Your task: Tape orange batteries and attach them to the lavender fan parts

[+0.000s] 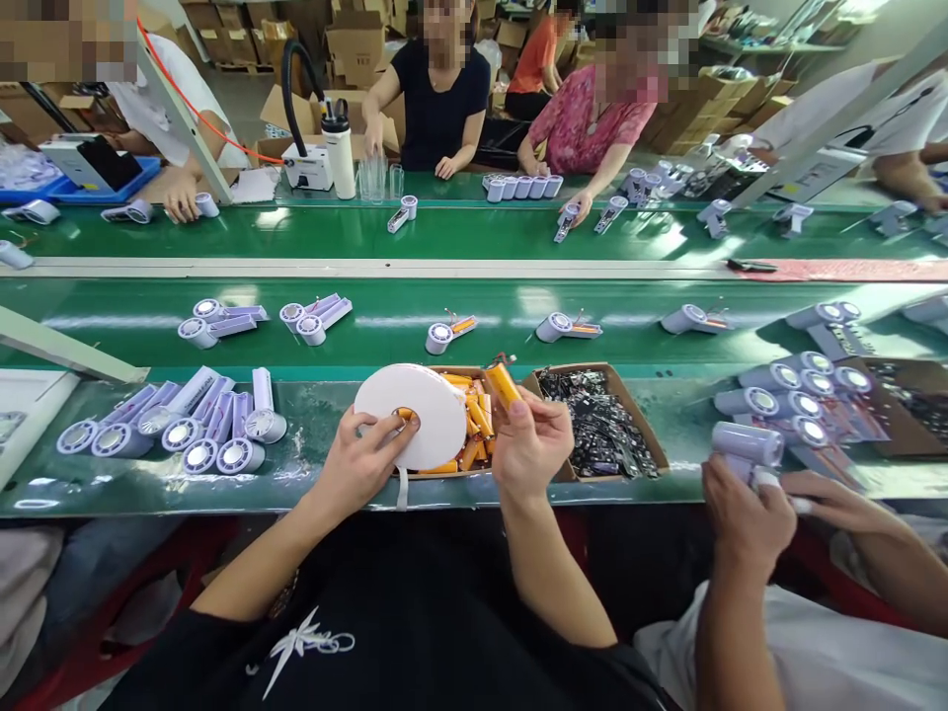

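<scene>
Green counter (311, 430) before two green conveyor belts (400, 341); cartons (355, 49) fill the room behind. The left hand (362, 454) has its grip on one white roll (436, 415), at its hub, partly over an open box (451, 475) of batteries; the right hand (529, 444) grasps one orange battery (504, 385) nearby. Seven lilac fans (182, 432) lie at left.

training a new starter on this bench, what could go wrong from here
The orange cell in the right hand has thin wires at its top end, which could snag or get pulled. The white roll in the left hand overlaps the box of orange cells, so it might knock some if it slips.
</scene>
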Action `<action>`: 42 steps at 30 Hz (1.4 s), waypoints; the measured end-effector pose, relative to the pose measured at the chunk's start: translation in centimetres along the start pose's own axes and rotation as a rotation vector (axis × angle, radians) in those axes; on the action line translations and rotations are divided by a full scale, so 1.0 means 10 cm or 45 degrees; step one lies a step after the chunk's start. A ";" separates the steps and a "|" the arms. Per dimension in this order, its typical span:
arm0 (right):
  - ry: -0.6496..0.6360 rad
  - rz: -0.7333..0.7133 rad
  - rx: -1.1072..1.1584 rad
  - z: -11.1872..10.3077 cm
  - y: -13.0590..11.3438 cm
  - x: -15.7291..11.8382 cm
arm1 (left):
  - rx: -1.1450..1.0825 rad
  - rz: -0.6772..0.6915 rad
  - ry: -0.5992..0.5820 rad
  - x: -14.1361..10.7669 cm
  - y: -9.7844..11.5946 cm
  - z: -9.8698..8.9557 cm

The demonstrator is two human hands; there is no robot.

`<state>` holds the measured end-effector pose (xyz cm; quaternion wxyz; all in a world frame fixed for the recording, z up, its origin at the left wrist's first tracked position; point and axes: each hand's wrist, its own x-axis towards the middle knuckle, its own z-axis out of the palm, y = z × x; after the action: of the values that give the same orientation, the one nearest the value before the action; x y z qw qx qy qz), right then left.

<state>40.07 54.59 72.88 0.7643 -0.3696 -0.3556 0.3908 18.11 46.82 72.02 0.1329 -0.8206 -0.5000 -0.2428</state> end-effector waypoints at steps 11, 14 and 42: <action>-0.871 0.564 -0.380 -0.33 -0.22 0.38 | -0.103 0.157 -0.197 0.13 -0.36 -0.26; -0.997 0.707 -0.379 -0.27 -0.22 0.44 | -0.046 0.188 -0.243 0.22 -0.38 -0.30; -0.185 0.186 -0.055 -0.13 -0.02 0.24 | -0.125 0.208 -0.147 0.08 0.41 0.14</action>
<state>42.27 56.21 73.07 0.6978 -0.3816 -0.3906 0.4635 22.40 46.23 71.33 0.0828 -0.8768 -0.4257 -0.2075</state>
